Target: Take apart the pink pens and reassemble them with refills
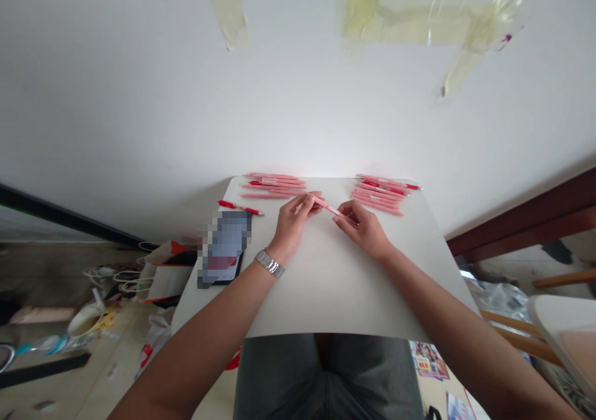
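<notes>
My left hand [297, 220] and my right hand [362, 226] both pinch one pink pen [328, 207] just above the white table [326, 296], each hand on one end. A silver watch [269, 263] sits on my left wrist. Behind my left hand lies a pile of pink pens [274, 185] at the table's far edge. A second pile of pink and red pens [382, 194] lies behind my right hand.
A red pen [239, 207] lies alone at the far left, above a phone [224, 247] near the table's left edge. A white wall stands just behind the table. Bags and clutter [158, 271] cover the floor at left; a chair [559, 339] stands at right.
</notes>
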`<state>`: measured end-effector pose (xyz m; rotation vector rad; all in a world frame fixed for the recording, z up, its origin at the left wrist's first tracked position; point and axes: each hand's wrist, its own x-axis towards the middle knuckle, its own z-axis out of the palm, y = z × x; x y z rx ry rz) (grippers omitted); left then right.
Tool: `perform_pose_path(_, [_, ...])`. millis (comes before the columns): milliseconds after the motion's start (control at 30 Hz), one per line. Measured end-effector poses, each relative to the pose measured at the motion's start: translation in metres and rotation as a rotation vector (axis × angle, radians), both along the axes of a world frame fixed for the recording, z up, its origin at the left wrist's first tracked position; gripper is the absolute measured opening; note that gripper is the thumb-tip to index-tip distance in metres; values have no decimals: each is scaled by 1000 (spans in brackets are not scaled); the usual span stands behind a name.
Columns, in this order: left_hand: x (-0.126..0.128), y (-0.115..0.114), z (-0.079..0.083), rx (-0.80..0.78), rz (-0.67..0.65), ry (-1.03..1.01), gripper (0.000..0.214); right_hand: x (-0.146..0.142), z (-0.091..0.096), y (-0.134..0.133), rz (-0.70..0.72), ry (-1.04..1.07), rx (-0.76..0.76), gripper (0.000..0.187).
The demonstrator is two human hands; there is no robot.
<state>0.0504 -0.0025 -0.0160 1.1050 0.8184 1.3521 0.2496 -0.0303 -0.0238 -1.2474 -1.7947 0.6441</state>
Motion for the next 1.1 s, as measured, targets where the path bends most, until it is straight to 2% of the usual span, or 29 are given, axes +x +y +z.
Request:
perform_pose_path(133, [2,-2,1,-6,-38,-13,37,0,10,-4,67,-32,-50,40])
perform_pose_path(267, [3,-3,1,-8,-60,-15,38,0,12,-3,82,-65,14,49])
perform_pose_path(367, [2,-2,0,-1,-55,-6,38,-1,8,-1,68,-72,55,42])
perform_pose_path(533, [0,-1,-2,5,-63,7,39,-1,-2,1,13,-31,25,27])
perform_pose_path(800, [0,-1,-1,-9,-56,4,43,-1,-5,1,-4,-27,-20,24])
perform_pose_path(1000, [1,-1,-1,9,-80,-13,41,0,7,-4,48,-32,-42,32])
perform_pose_path(1100, [1,-1,-2,5,-74,-20,42,1,8,-4,72,-19,-74,43])
